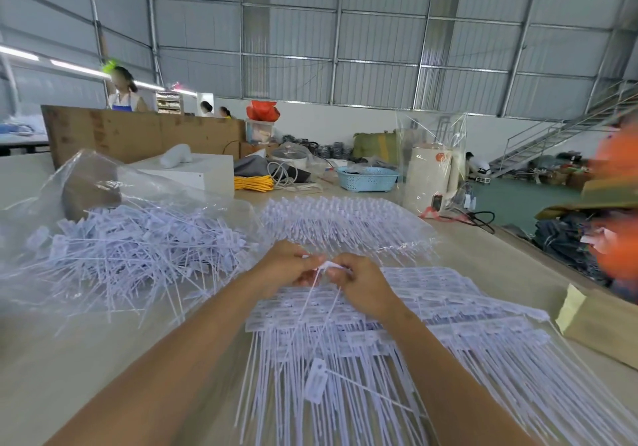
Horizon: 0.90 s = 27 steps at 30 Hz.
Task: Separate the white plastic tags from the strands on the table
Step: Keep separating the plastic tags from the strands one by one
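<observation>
**Two hands, one tag, and a tangle waiting on every side**

Over on the table's left side sits the loose heap of separated tags, spilling out of a clear plastic bag towards the near edge. One careless toss and that heap could slide further out, I reckon.

Centre now: the left hand has its fingers curled in, pinching one end of a white tag, and the right hand pinches the other end, both held just above the joined sheets of tags. Two thin strands dangle from the pinch. Twist unevenly and a strand may snap short, or catch the sheets beneath and drag them.

A single stray tag lies across the strands nearer the front edge, easily swept off by a forearm.
</observation>
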{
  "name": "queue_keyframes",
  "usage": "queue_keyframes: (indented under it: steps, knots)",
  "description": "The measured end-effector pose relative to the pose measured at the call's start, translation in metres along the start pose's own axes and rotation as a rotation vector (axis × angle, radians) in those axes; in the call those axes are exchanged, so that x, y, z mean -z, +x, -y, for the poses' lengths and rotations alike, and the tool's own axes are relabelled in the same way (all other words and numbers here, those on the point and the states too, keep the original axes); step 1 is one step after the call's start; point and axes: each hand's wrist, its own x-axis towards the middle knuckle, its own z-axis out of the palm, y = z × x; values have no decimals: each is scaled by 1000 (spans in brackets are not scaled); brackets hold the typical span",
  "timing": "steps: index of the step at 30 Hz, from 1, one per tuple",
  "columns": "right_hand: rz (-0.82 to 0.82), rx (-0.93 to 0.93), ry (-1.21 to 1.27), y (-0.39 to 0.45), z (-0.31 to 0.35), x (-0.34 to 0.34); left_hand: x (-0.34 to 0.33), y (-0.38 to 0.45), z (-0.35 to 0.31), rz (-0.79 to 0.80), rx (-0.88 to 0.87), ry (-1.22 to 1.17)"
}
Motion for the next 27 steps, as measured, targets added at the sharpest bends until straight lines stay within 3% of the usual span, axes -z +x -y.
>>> queue_keyframes:
  steps: [9,17,23,27]
  knots:
    - [28,33,68,1,-5,-6,-19,-7,-1,-66,-69,13]
    - [-43,53,31,1,-8,-4,-25,-4,-2,-131,-47,84]
    - [-98,99,-174,-3,-5,-5,-20,-8,-10,-113,17,235]
    - [-81,167,-440,-4,-1,-7,-12,-12,-20,-25,78,315]
